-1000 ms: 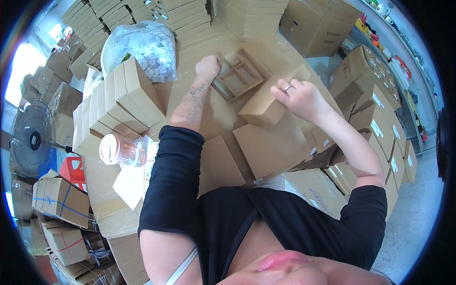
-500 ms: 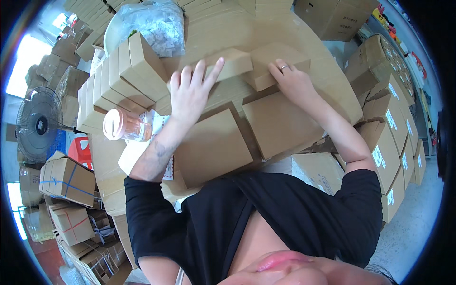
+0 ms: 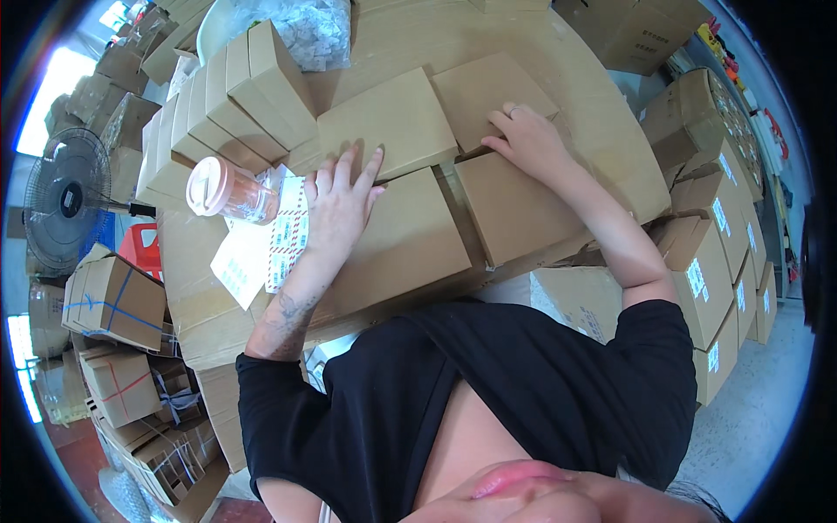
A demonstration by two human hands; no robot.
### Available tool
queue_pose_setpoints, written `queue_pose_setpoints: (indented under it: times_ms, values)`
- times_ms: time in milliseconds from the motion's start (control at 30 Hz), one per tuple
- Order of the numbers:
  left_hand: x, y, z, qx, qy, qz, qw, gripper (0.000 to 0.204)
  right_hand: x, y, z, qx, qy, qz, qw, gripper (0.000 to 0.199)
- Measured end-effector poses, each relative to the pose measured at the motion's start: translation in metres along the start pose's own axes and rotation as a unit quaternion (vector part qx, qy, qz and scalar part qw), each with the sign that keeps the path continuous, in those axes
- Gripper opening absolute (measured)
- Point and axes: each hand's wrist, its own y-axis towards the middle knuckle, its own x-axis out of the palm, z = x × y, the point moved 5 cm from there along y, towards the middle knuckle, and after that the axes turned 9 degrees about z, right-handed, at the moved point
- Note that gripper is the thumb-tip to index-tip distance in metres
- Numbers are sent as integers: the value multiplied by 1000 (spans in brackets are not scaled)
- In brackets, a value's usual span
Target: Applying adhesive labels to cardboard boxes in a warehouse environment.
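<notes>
"Resting on what, that left hand [image 3: 336, 213]?"

"Its fingertips lie over the near edge of the far left box [image 3: 388, 122], with the palm beside the near left box [image 3: 397, 240]. The fingers are spread apart."

"And the right hand [image 3: 534, 150]?"

"Over the near side of the far right box [image 3: 488, 91], close to the near right box [image 3: 523, 205]. The fingers bend, and the thumb stands off from them. I can't tell if they pinch the cardboard."

"So how do the boxes lie?"

"Four flat brown ones on the table [image 3: 602, 113], two by two, with a gap between the near pair."

"What's on the left?"

"A pink-lidded cup [image 3: 231, 192] by some white papers [image 3: 242, 261], a row of boxes [image 3: 235, 100] behind it, and a fan [image 3: 68, 199] past the table."
</notes>
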Motion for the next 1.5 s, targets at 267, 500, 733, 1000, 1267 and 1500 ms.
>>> queue_pose_setpoints:
  times_ms: [267, 500, 733, 1000, 1267, 1500]
  values:
    - [15, -4, -1, -98, -64, -30, 993, 61, 1, -8, -6, -10, -6, 44, 999, 21]
    - [13, 9, 20, -35, -147, -25, 988, 57, -1, -21, -7, -21, -62, 92, 994, 18]
    - [16, -1, 23, -70, -138, -44, 987, 47, -13, -35, 6, -7, -90, 113, 989, 19]
    - [14, 7, 22, -111, -167, 50, 978, 38, 2, -16, 8, 0, 16, 94, 995, 25]
    - [-20, -26, -24, -278, -247, 83, 925, 19, 23, 10, 15, 59, 161, -7, 985, 32]
    - [-36, -140, -76, -456, 100, -45, 883, 49, 16, 38, -62, 26, 263, -5, 965, 26]
